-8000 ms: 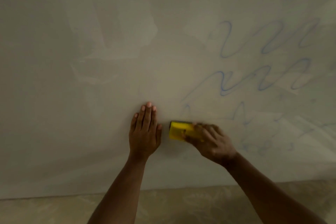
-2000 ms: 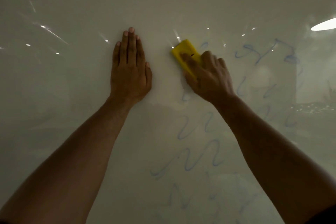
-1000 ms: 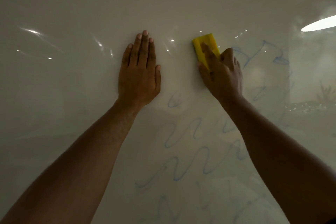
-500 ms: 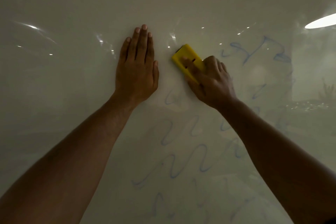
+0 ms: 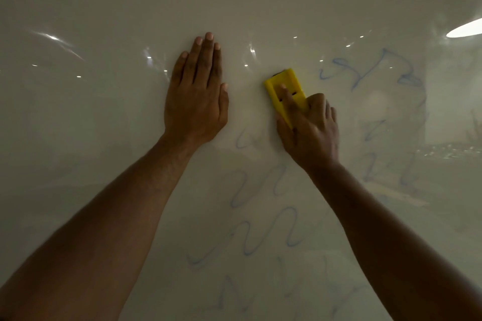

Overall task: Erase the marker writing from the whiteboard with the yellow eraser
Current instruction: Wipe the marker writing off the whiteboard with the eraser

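Up close against the whiteboard (image 5: pixel 104 190), both bare forearms reached in from the near edge. The left hand (image 5: pixel 197 101) lay flat on the board with its palm down, fingers straight and close together, thumb tucked beside them, holding nothing. Just to its right, apart from it, the right hand (image 5: pixel 310 133) pressed the yellow eraser (image 5: pixel 283 90) onto the surface: its index finger lay stretched along the eraser's back, the other fingers curled over the eraser's right edge and the thumb sat at the lower left edge. The eraser was tilted, its far end leaning left, with a dark strip showing at that far end. Blue marker writing (image 5: pixel 263 232) ran in wavy loops between the two forearms, below the hands, with fainter scribbles nearer still. More blue strokes (image 5: pixel 370 73) sat to the right of the eraser, partly smeared. Small bright ceiling-light reflections (image 5: pixel 464 30) dotted the glossy board, the largest at the far right.
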Action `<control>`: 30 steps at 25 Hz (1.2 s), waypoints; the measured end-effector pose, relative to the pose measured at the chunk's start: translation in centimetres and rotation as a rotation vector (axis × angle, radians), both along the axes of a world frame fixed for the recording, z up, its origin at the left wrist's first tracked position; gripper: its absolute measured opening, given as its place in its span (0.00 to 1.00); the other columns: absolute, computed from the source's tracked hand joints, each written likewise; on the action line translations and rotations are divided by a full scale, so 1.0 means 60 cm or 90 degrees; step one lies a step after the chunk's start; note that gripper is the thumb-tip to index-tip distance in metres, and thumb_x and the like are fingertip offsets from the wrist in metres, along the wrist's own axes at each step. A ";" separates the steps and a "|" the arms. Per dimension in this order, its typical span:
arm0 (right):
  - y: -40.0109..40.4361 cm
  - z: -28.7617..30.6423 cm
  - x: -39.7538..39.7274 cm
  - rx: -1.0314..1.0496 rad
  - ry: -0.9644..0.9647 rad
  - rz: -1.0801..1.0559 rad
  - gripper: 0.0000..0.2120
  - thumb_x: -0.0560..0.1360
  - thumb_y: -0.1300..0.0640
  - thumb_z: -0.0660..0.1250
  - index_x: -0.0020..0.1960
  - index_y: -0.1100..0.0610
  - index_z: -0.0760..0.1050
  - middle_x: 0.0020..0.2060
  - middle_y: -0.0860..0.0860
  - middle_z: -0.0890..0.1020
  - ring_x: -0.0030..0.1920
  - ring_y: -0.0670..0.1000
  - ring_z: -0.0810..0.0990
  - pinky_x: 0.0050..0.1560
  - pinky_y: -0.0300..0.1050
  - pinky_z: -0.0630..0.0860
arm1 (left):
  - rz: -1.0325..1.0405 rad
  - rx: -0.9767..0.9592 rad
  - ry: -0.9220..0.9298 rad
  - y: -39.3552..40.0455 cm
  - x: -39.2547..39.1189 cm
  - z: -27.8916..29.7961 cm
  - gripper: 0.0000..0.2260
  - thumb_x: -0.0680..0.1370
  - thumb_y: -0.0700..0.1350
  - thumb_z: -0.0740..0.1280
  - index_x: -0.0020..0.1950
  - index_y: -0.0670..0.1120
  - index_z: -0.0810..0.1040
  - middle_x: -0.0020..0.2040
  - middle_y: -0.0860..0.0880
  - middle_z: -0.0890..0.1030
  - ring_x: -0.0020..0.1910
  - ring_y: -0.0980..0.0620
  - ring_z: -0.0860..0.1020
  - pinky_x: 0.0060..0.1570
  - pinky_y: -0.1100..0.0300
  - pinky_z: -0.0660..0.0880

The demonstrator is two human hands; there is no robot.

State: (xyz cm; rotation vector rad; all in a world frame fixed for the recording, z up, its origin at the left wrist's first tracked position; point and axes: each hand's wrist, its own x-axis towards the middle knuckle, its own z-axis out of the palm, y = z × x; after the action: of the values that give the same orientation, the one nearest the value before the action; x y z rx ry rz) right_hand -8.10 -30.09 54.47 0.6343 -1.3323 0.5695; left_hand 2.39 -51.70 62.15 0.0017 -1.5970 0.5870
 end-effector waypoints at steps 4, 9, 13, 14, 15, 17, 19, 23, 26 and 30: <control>0.016 -0.032 -0.002 0.357 0.230 -0.022 0.22 0.83 0.51 0.66 0.76 0.53 0.74 0.42 0.60 0.76 0.39 0.60 0.74 0.40 0.53 0.72 | -0.013 0.005 0.002 0.002 -0.001 -0.003 0.28 0.87 0.48 0.51 0.86 0.38 0.54 0.86 0.40 0.54 0.86 0.42 0.54 0.84 0.46 0.52; 0.008 -0.043 0.000 0.127 0.069 0.028 0.22 0.83 0.49 0.64 0.75 0.54 0.74 0.42 0.61 0.73 0.39 0.61 0.73 0.39 0.54 0.73 | -0.007 0.014 0.010 0.004 -0.005 -0.008 0.28 0.87 0.49 0.49 0.86 0.39 0.53 0.86 0.42 0.54 0.86 0.43 0.53 0.84 0.46 0.52; 0.040 -0.019 -0.013 0.253 0.170 -0.047 0.22 0.83 0.49 0.65 0.76 0.52 0.73 0.42 0.60 0.75 0.39 0.60 0.73 0.39 0.52 0.71 | -0.003 0.023 0.006 0.007 -0.006 -0.009 0.28 0.87 0.49 0.49 0.86 0.40 0.52 0.87 0.42 0.53 0.86 0.43 0.53 0.84 0.46 0.51; 0.047 -0.008 -0.016 0.115 0.081 -0.030 0.23 0.83 0.48 0.65 0.76 0.52 0.72 0.43 0.60 0.74 0.40 0.61 0.73 0.40 0.53 0.73 | -0.001 0.028 0.008 0.008 -0.007 -0.009 0.28 0.87 0.49 0.50 0.86 0.40 0.52 0.87 0.42 0.53 0.86 0.43 0.52 0.84 0.45 0.50; 0.043 -0.002 -0.015 0.000 -0.002 -0.004 0.24 0.83 0.47 0.64 0.77 0.52 0.72 0.44 0.61 0.74 0.42 0.61 0.73 0.41 0.54 0.73 | 0.002 0.031 0.013 0.008 -0.009 -0.009 0.28 0.87 0.49 0.50 0.86 0.40 0.52 0.87 0.42 0.53 0.86 0.43 0.52 0.84 0.45 0.50; 0.016 -0.020 -0.010 0.079 0.029 0.013 0.23 0.83 0.48 0.63 0.76 0.54 0.73 0.43 0.61 0.73 0.42 0.61 0.71 0.41 0.55 0.73 | 0.007 0.029 0.016 0.008 -0.010 -0.009 0.29 0.87 0.49 0.50 0.86 0.40 0.51 0.87 0.42 0.53 0.86 0.43 0.52 0.84 0.46 0.50; 0.015 -0.029 -0.003 0.358 0.195 -0.011 0.22 0.83 0.50 0.63 0.76 0.54 0.73 0.44 0.60 0.75 0.40 0.59 0.71 0.41 0.53 0.72 | 0.006 0.022 0.013 0.005 -0.010 -0.007 0.29 0.87 0.49 0.50 0.86 0.40 0.51 0.87 0.42 0.53 0.86 0.43 0.53 0.83 0.46 0.50; 0.026 -0.001 0.002 0.194 0.103 -0.019 0.21 0.84 0.48 0.62 0.75 0.52 0.75 0.44 0.60 0.76 0.39 0.60 0.74 0.41 0.53 0.68 | 0.002 0.028 0.015 0.003 -0.007 -0.006 0.28 0.87 0.49 0.51 0.86 0.42 0.53 0.87 0.43 0.54 0.86 0.44 0.53 0.83 0.47 0.50; -0.009 -0.037 0.018 0.382 0.240 -0.004 0.21 0.82 0.52 0.64 0.75 0.51 0.75 0.43 0.59 0.75 0.39 0.58 0.71 0.40 0.52 0.67 | -0.005 0.030 0.006 0.007 -0.006 -0.005 0.28 0.88 0.51 0.50 0.87 0.43 0.53 0.87 0.44 0.53 0.86 0.44 0.53 0.83 0.47 0.49; 0.036 0.000 0.003 0.259 0.154 -0.046 0.21 0.83 0.48 0.64 0.75 0.50 0.75 0.45 0.59 0.75 0.40 0.59 0.74 0.42 0.52 0.69 | -0.002 0.031 0.009 0.007 -0.006 -0.008 0.28 0.87 0.50 0.51 0.87 0.43 0.53 0.87 0.43 0.54 0.86 0.44 0.53 0.83 0.46 0.49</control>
State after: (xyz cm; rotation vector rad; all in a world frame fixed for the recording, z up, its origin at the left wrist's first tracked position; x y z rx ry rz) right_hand -7.90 -27.93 54.47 0.9510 -1.2421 0.1523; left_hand 2.01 -51.30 61.67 0.0400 -1.5975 0.5446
